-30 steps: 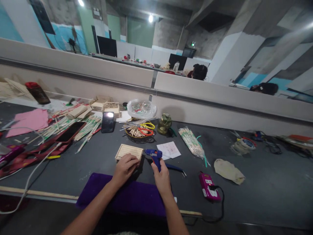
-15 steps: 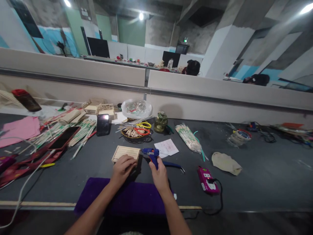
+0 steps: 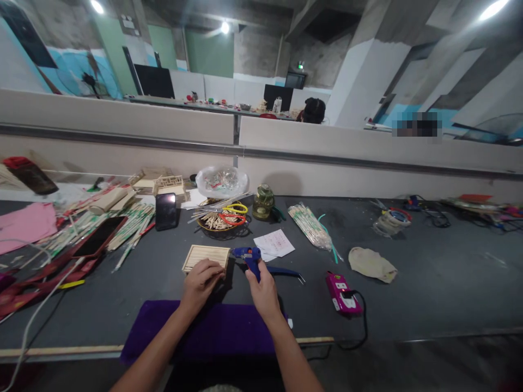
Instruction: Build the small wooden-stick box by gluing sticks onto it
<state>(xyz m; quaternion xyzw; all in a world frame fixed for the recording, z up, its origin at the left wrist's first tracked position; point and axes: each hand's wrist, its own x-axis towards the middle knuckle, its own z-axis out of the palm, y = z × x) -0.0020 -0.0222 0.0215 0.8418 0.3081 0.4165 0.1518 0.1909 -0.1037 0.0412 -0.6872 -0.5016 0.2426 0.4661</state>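
Observation:
A small slatted piece of pale wooden sticks (image 3: 207, 256) stands on the dark table in front of me. My left hand (image 3: 201, 283) is closed at its near edge, thumb and fingers drawn together; the fingertips are partly hidden. In my right hand (image 3: 263, 291) is a blue hot glue gun (image 3: 250, 257), gripped by its handle. The gun's nozzle points left, close to the right edge of the slatted piece. Beyond the gun lie paper sheets (image 3: 274, 244) with printed marks, and blue-handled tweezers (image 3: 281, 271) rest to its right.
A purple cloth (image 3: 229, 329) lies at the front edge. Behind are a basket of sticks (image 3: 218, 220) with scissors, a green jar (image 3: 263, 201) and a phone (image 3: 165, 211). To the right are bagged sticks (image 3: 310, 226), a magenta power box (image 3: 343, 294) with a cord, and a beige cloth (image 3: 371, 264).
The whole view has shifted slightly as my head turned. Both hands, the glue gun and the slatted piece keep nearly the same places relative to each other.

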